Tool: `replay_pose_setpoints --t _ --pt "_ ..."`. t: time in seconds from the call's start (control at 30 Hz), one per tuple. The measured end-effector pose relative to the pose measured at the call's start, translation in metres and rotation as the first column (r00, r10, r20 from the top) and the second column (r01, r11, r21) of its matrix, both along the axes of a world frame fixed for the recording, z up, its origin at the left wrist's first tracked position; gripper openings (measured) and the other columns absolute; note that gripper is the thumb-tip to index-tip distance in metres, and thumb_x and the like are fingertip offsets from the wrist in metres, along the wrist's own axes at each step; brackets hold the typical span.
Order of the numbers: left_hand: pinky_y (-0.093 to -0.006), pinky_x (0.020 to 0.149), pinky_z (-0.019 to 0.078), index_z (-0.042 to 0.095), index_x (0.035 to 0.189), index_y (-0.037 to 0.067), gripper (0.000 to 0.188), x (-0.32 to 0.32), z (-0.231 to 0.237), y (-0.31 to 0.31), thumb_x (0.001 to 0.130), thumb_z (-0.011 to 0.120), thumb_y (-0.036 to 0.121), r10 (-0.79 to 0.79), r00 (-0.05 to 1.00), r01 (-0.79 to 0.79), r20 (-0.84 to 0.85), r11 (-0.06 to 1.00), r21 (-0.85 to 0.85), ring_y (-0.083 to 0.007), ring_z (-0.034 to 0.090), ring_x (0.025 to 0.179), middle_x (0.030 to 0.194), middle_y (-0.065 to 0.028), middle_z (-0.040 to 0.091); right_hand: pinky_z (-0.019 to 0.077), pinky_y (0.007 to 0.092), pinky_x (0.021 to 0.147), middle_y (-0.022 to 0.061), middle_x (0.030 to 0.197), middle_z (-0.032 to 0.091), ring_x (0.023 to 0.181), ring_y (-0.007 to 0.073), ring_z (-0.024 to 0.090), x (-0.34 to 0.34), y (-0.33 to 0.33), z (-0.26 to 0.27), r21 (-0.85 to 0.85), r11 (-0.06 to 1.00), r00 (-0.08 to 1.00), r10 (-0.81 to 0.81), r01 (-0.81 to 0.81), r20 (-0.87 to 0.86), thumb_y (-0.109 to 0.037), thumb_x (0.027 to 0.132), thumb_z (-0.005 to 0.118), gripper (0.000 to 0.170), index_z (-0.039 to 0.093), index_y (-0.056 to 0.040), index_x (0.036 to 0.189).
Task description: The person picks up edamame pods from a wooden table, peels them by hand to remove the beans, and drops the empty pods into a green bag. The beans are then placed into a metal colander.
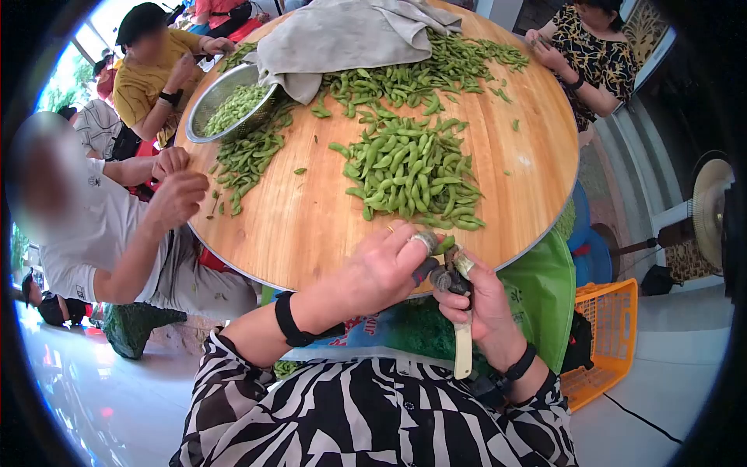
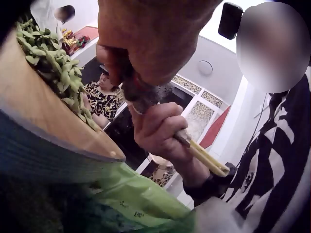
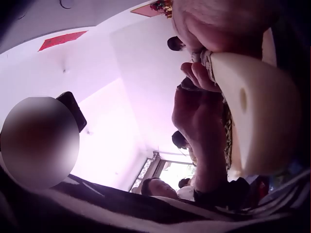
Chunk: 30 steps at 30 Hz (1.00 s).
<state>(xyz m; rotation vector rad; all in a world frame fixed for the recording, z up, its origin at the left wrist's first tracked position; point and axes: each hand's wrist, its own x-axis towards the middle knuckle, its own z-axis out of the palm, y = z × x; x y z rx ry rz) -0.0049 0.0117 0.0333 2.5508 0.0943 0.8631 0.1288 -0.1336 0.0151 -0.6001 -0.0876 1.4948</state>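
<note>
In the head view, my left hand (image 1: 385,265) has curled, partly wrapped fingers pinching a green pod (image 1: 445,244) just off the table's near edge. Close against it, my right hand (image 1: 486,303) grips a tool by its cream handle (image 1: 463,350), which points down toward my body. The tool's working end is hidden among the fingers. The left wrist view shows my left hand (image 2: 150,39) above my right hand (image 2: 163,128), with the handle (image 2: 209,160) sticking out. Large in the right wrist view is the pale handle (image 3: 257,111). Beyond my hands lies a pod pile (image 1: 412,167).
The round wooden table (image 1: 296,241) also bears a metal colander (image 1: 204,105) of shelled beans, more pods and a grey cloth (image 1: 342,43). People sit at the left and far right. An orange crate (image 1: 607,342) and green bag (image 1: 541,296) are on my right.
</note>
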Motion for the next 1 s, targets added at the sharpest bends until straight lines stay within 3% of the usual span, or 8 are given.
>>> replay_pose_setpoints --t 0.13,0.23,0.3,0.5,0.63,0.7,0.9,1.0 --pt "-0.0347 0.063 0.0504 0.061 0.106 0.003 0.034 0.001 -0.016 0.003 0.074 0.073 0.005 0.0 1.0 0.0 0.009 1.0 -0.03 -0.0247 0.062 0.071 0.082 -0.0115 0.061 0.0345 0.0217 0.037 0.0108 0.086 0.06 0.053 0.0124 0.047 -0.006 0.0 0.006 -0.022 0.999 0.999 -0.031 0.03 -0.039 -0.014 0.097 0.045 0.031 0.05 -0.0063 0.126" --pt "-0.0304 0.058 0.0486 0.061 0.103 0.001 0.026 0.006 -0.019 0.001 0.081 0.071 0.007 -0.05 0.998 0.062 0.036 0.836 -0.545 -0.0166 0.061 0.069 0.081 -0.0086 0.063 0.0346 0.0217 0.037 0.0117 0.086 0.06 0.053 0.0131 0.048 -0.008 0.001 0.009 -0.041 0.997 0.997 -0.061 0.063 0.054 -0.012 0.097 0.044 0.029 0.051 -0.0051 0.124" --pt "-0.0246 0.052 0.0443 0.062 0.098 0.0 0.016 0.011 -0.018 -0.002 0.086 0.067 0.009 -0.016 0.996 0.092 0.091 0.322 -0.942 -0.0102 0.06 0.065 0.082 -0.0057 0.064 0.0347 0.0219 0.037 0.0122 0.086 0.06 0.052 0.0135 0.048 -0.008 0.002 0.015 -0.03 0.997 0.994 -0.075 0.077 0.084 -0.011 0.097 0.043 0.028 0.051 -0.0044 0.123" --pt "-0.0188 0.048 0.0389 0.062 0.093 0.005 0.007 0.005 -0.006 0.001 0.088 0.064 0.01 -0.056 0.998 -0.003 0.007 -0.176 -0.984 -0.0066 0.053 0.054 0.073 -0.0035 0.063 0.0349 0.0226 0.036 0.012 0.077 0.059 0.05 0.013 0.05 -0.01 -0.003 0.033 -0.07 0.994 0.957 -0.057 0.08 0.284 -0.01 0.096 0.044 0.026 0.054 -0.0009 0.119" --pt "-0.0184 0.048 0.039 0.062 0.095 0.005 0.008 0.002 0.002 -0.004 0.089 0.062 0.01 -0.098 0.994 -0.056 -0.049 -0.072 -0.996 -0.0055 0.051 0.054 0.073 -0.0024 0.063 0.0373 0.0231 0.039 0.0068 0.075 0.059 0.051 0.0098 0.051 -0.006 -0.004 0.033 -0.157 0.982 0.785 0.015 0.105 0.619 -0.01 0.094 0.05 0.023 0.056 -0.0005 0.114" --pt "-0.0214 0.056 0.0433 0.064 0.102 0.001 0.014 0.001 0.004 -0.014 0.09 0.058 0.007 -0.053 0.988 -0.126 -0.144 0.263 -0.957 -0.0062 0.055 0.066 0.078 -0.0027 0.064 0.0383 0.0228 0.04 0.0048 0.075 0.059 0.052 0.0087 0.051 -0.006 -0.004 0.039 -0.184 0.977 0.681 0.065 0.104 0.73 -0.009 0.093 0.053 0.022 0.056 0.0001 0.112" --pt "-0.0297 0.067 0.0499 0.061 0.108 0.0 0.02 -0.005 0.005 -0.023 0.089 0.055 0.001 -0.063 0.991 -0.074 -0.118 0.479 -0.875 -0.0125 0.06 0.076 0.085 -0.0084 0.067 0.0442 0.0354 0.061 0.0125 0.08 0.056 0.063 0.0271 0.054 -0.009 0.005 0.05 0.199 0.936 -0.306 -0.106 0.292 0.946 -0.006 0.08 0.064 0.026 0.054 0.0018 0.103" --pt "-0.0329 0.07 0.0505 0.061 0.11 0.0 0.024 -0.009 0.014 -0.025 0.086 0.055 -0.001 -0.081 0.99 -0.059 -0.118 0.521 -0.851 -0.0196 0.063 0.078 0.086 -0.0153 0.067 0.0439 0.038 0.059 0.0165 0.081 0.052 0.064 0.0339 0.053 -0.012 0.004 0.058 0.103 0.966 -0.334 -0.019 0.236 0.943 -0.007 0.075 0.065 0.026 0.053 0.0015 0.097"
